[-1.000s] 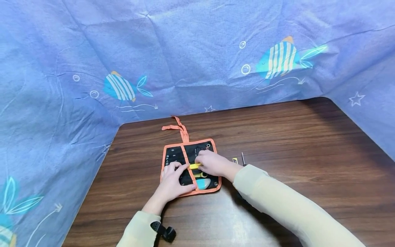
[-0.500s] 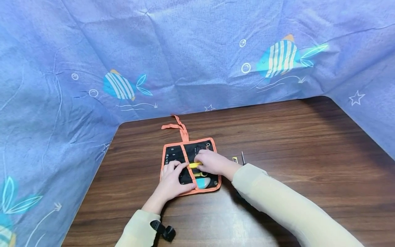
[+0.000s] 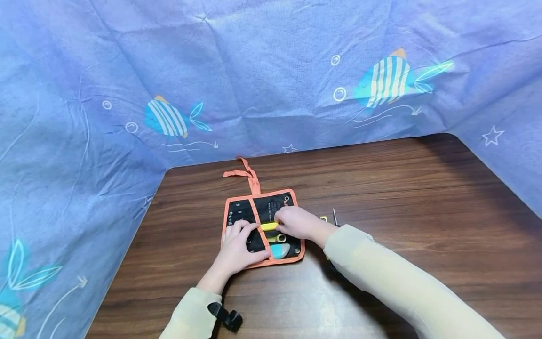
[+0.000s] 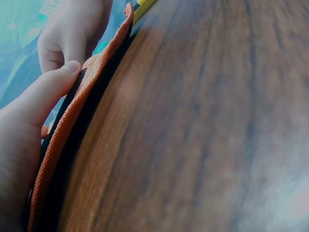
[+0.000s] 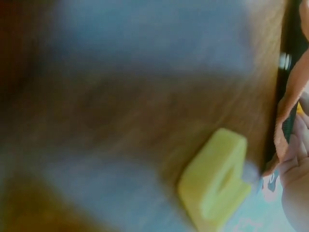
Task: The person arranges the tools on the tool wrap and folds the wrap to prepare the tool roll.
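A black tool pouch (image 3: 264,205) with orange trim lies unrolled on the table. Its pocket row holds a yellow tool (image 3: 268,226), a ring-ended wrench (image 3: 279,238) and a rounded teal-and-grey tool (image 3: 279,251). My left hand (image 3: 235,247) rests spread on the pouch's left half. In the left wrist view its thumb (image 4: 50,84) presses on the orange edge (image 4: 72,113). My right hand (image 3: 299,222) pinches the right end of the yellow tool with curled fingers; the tool's other end is tucked into a pocket.
Orange ties (image 3: 251,181) stretch behind the pouch. A thin metal shaft (image 3: 335,216) and a small yellow-and-black item (image 3: 323,218) lie beyond the right wrist. In the right wrist view, a notched yellow block (image 5: 215,179) is close. A fish-print curtain (image 3: 262,70) backs the wooden table (image 3: 381,188).
My right hand has shifted slightly right along the yellow tool, so more of the tool and the wrench's ring end shows. My left hand stays on the pouch.
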`<state>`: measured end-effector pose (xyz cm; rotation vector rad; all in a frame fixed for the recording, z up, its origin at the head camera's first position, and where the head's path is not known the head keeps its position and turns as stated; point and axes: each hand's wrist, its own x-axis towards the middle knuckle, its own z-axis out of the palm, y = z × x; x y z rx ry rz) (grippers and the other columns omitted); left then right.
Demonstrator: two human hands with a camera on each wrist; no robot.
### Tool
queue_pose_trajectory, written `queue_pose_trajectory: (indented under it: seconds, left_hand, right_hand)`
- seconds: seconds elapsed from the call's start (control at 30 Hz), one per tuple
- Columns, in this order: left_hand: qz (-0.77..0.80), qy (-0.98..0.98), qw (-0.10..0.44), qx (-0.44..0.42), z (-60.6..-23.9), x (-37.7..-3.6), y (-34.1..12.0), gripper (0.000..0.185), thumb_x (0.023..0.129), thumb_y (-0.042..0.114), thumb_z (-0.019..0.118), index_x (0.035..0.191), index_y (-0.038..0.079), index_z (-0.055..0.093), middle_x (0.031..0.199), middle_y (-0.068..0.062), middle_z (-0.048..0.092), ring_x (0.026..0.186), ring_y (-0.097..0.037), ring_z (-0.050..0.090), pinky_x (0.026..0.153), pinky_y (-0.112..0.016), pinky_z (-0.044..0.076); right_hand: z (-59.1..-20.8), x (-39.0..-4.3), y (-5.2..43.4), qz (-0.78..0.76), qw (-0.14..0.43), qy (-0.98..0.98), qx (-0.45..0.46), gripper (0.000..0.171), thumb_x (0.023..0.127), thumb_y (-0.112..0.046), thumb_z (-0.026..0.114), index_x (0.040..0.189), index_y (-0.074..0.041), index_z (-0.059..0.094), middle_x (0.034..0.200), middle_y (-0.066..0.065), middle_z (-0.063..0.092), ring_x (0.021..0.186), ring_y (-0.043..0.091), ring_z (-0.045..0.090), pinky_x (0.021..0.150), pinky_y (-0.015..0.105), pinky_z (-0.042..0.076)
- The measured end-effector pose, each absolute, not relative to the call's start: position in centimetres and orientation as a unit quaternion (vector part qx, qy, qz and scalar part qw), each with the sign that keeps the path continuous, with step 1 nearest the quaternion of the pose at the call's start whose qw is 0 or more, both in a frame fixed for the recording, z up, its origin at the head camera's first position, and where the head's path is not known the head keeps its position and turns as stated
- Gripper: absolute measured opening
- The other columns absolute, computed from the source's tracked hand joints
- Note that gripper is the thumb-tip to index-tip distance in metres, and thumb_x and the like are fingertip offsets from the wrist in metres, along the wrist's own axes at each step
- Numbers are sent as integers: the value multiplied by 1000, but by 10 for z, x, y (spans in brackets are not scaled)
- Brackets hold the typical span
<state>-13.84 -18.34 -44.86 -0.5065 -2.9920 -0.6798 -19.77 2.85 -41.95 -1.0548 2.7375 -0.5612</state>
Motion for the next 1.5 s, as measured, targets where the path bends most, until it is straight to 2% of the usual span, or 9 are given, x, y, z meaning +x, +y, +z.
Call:
queue_pose_trajectory:
  seconds: [0.27, 0.47, 0.63, 0.8, 1.5]
  left_hand:
    - [-206, -961, 9, -187, -447, -139, -182, 78, 71, 65, 67, 133, 19, 52, 125, -3, 45, 111, -27, 34, 91, -51, 28]
    - [-199, -962, 13, -189, -446, -138, -182, 77, 71, 64, 67, 132, 19, 53, 125, -1, 46, 108, -26, 35, 87, -47, 29]
    - [-188, -964, 21, -188, -447, -137, -182, 77, 71, 68, 65, 131, 21, 54, 124, 0, 47, 106, -24, 36, 85, -44, 29]
    - [-180, -965, 32, -185, -448, -136, -180, 80, 69, 73, 61, 131, 22, 54, 123, 1, 47, 108, -25, 37, 85, -46, 27]
    - [-180, -963, 43, -196, -446, -136, -180, 72, 71, 65, 66, 130, 25, 56, 124, 3, 50, 113, -27, 36, 88, -50, 25]
  right_hand:
    - [-418, -195, 18, -160, 66, 920, -352, 7, 90, -17, 63, 84, -12, 63, 80, -3, 54, 75, 11, 53, 70, 29, 45]
    - [-419, -194, 16, -149, 60, 919, -361, 7, 90, -18, 63, 86, -12, 63, 81, -3, 53, 77, 12, 53, 71, 29, 46]
    - [-420, -194, 16, -144, 55, 918, -366, 6, 90, -17, 63, 86, -13, 63, 81, -3, 53, 77, 11, 52, 71, 28, 45]
    - [-420, -194, 18, -153, 57, 916, -366, 5, 89, -16, 63, 87, -12, 64, 82, -2, 54, 77, 12, 52, 72, 28, 45]
    - [-419, -194, 15, -173, 71, 919, -348, 6, 89, -14, 63, 92, -11, 67, 84, -2, 56, 79, 11, 53, 74, 28, 46]
